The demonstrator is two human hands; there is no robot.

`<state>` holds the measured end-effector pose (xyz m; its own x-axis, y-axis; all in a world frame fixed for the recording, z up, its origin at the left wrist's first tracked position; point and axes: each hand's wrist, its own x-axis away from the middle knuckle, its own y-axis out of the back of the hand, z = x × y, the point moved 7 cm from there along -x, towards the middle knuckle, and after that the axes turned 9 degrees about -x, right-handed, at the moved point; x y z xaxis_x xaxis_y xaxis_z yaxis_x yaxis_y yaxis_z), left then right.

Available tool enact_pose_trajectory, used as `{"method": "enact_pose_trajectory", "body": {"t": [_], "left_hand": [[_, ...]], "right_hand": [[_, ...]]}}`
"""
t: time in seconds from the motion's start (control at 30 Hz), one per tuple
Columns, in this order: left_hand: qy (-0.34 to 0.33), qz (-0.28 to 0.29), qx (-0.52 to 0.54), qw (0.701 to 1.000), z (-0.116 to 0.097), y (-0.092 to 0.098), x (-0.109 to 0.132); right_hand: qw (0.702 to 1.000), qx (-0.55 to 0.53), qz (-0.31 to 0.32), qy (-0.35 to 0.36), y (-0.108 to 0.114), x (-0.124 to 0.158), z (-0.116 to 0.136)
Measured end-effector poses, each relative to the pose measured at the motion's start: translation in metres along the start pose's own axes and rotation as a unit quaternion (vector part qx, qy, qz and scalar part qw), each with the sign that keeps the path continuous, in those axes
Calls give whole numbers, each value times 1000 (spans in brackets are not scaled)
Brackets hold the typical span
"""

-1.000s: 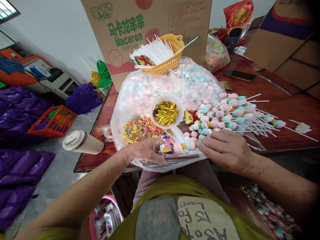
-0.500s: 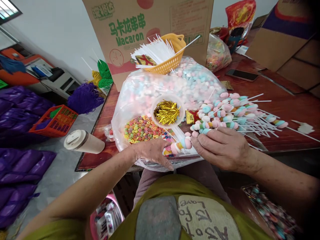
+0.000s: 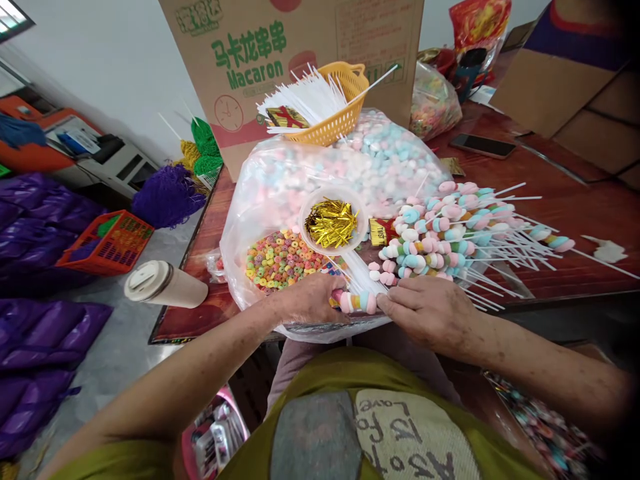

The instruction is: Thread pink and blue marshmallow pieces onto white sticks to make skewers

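Observation:
My left hand [image 3: 307,303] and my right hand [image 3: 429,312] meet over a short candy skewer [image 3: 356,302] of pink, blue and yellow pieces. The left hand's fingers are curled round its left end. My right hand pinches its right end with thumb and forefinger. The skewer lies at the near edge of a big clear bag of pastel marshmallows [image 3: 320,173]. Just beyond my right hand lies a pile of finished skewers [image 3: 450,227] with white sticks pointing right. A patch of coloured cereal rings [image 3: 277,259] sits just beyond my left hand.
A clear cup of gold twist ties [image 3: 331,223] rests on the bag. A yellow basket of white sticks [image 3: 325,107] stands before a Macaron carton [image 3: 260,60]. A lidded cup [image 3: 163,285] lies left, a phone [image 3: 481,145] far right on the red table [image 3: 575,200].
Both hands have drawn slightly nearer to me and closer together. The skewer between them now lies level and lower; my right hand has closed into a pinch on its end.

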<state>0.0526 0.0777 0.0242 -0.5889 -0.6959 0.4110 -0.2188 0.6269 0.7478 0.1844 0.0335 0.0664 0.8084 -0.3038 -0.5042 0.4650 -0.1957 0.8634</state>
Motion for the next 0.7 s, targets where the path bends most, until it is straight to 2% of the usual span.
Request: {"method": "enact_pose_trajectory", "body": {"t": [0.1,0.2,0.33,0.4,0.47,0.6,0.67,0.7], "left_hand": [[-14,-3,-49,999,-10,3,-1],[-30,37,-39,998,-14,2,1],[-33,110,60,992,-10,-5,2],[-54,117,128,983,-11,-8,-2],[-71,106,140,982,-14,-12,-10],[-70,100,31,992,-22,-25,-28],[-64,102,16,993,-25,-23,-31],[-61,90,27,994,-25,-15,-30]], "right_hand": [[1000,1,-2,-25,0,-2,-10],[1000,30,2,-7,5,-6,-14],[996,65,5,63,12,-10,-3],[995,57,-4,86,12,-11,4],[995,39,0,92,6,-11,8],[998,-13,23,65,-20,-9,13],[998,-52,28,29,-33,-7,10],[997,-69,30,-2,-38,-6,6]]}}
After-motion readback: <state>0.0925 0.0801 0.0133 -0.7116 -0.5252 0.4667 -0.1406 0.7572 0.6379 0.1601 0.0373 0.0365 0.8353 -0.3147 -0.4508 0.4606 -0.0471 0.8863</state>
